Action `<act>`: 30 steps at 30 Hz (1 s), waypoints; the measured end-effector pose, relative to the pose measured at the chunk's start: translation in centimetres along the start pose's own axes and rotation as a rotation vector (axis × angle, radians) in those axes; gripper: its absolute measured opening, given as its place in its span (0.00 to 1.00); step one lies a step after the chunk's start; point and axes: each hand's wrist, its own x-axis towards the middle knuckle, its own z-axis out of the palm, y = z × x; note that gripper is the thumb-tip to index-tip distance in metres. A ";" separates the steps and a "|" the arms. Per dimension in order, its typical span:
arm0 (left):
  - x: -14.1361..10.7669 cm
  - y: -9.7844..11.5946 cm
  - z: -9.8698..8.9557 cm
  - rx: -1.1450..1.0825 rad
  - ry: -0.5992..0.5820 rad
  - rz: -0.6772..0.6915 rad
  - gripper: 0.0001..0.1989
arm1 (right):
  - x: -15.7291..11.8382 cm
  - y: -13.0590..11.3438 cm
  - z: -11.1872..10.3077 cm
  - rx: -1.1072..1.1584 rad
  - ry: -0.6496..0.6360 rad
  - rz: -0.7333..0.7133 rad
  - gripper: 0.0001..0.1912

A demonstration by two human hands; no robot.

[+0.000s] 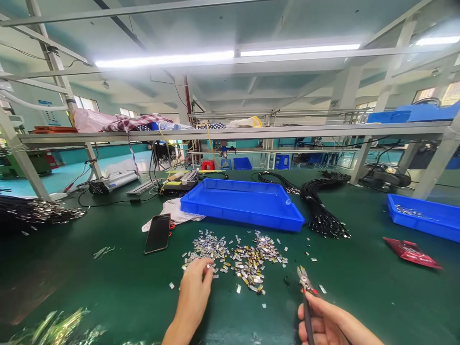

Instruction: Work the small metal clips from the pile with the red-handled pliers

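Left hand [194, 290] fingers down on the near edge of a scattered heap of small silver metal clips [237, 258] on the green bench mat [108, 287], perhaps pinching one, right hand [325, 326] clamped around red-handled steel side cutters [305, 285], jaws pointing up just right of the heap, long blue plastic tray [244, 203] behind, black phone [158, 233] to the left.

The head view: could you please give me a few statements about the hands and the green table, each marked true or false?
1. The right hand holds small cutters. True.
2. The left hand grips the phone. False: it touches the pile of small metal parts; the phone lies apart.
3. The blue tray sits beyond the pile. True.
4. The red packet lies inside the tray. False: it lies on the table, far right.
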 end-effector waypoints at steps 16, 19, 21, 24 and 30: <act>3.3 5.1 6.2 0.121 -0.321 0.173 0.11 | 0.6 0.3 -0.2 -0.009 -0.031 -0.043 0.20; 3.2 5.4 6.2 0.133 -0.323 0.177 0.10 | 0.6 0.5 -0.2 -0.010 -0.001 -0.070 0.20; 3.1 5.5 6.4 0.126 -0.315 0.180 0.10 | 0.8 0.7 -0.4 -0.003 0.007 -0.086 0.20; 2.9 5.4 6.7 0.094 -0.302 0.188 0.09 | 1.2 1.0 -0.7 0.003 0.008 -0.093 0.20; 2.9 5.6 7.1 -0.037 -0.232 0.162 0.08 | 1.7 1.0 -0.8 -0.036 0.014 -0.131 0.20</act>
